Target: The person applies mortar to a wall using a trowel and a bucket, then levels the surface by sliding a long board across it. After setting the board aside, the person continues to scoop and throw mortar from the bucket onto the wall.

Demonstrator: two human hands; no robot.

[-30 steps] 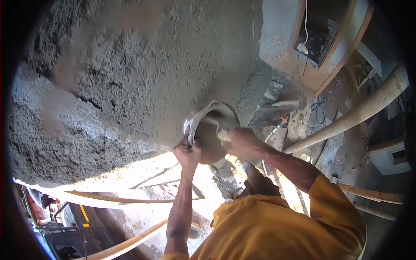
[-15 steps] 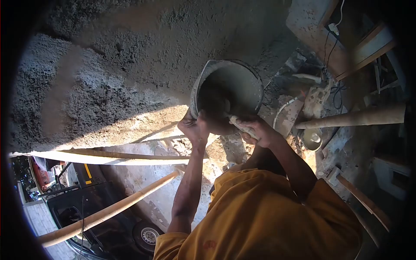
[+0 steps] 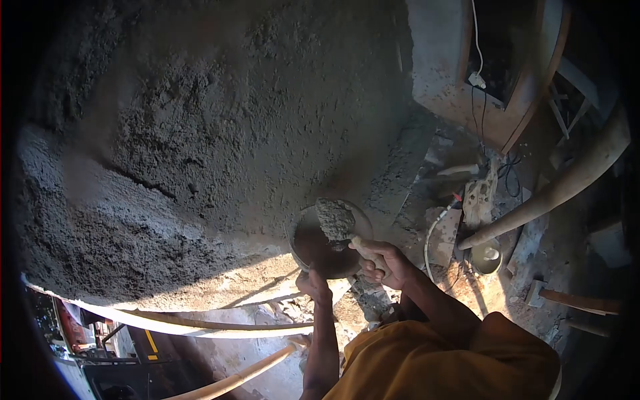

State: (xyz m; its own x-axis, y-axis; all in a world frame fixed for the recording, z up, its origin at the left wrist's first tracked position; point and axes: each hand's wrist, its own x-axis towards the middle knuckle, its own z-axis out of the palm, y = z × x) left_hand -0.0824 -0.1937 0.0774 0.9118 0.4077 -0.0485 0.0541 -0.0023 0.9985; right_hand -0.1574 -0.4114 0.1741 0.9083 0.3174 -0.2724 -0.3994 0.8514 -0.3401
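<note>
My left hand (image 3: 315,287) is closed on the near rim of a round bucket (image 3: 299,233), thumb over the edge. In my right hand (image 3: 389,264) is the pale handle of a trowel (image 3: 363,248), fingers wrapped round it. A heap of wet grey mortar (image 3: 335,219) lies on the trowel's blade, above the bucket's mouth. The inside of the bucket is dark, and its contents hardly show. Just beyond it rises a wall (image 3: 267,160) coated in rough grey mortar.
Wooden poles (image 3: 553,187) cross at the right and lower left. A pale container (image 3: 485,257), a hose (image 3: 429,243) and rubble lie on the ground at right. A door frame with a hanging cable (image 3: 477,60) is at upper right. A dark vehicle (image 3: 127,380) stands lower left.
The trowel has come up out of the bucket with mortar on its blade. In the view, bucket and hands sit lower, and more of the wall shows above them.
</note>
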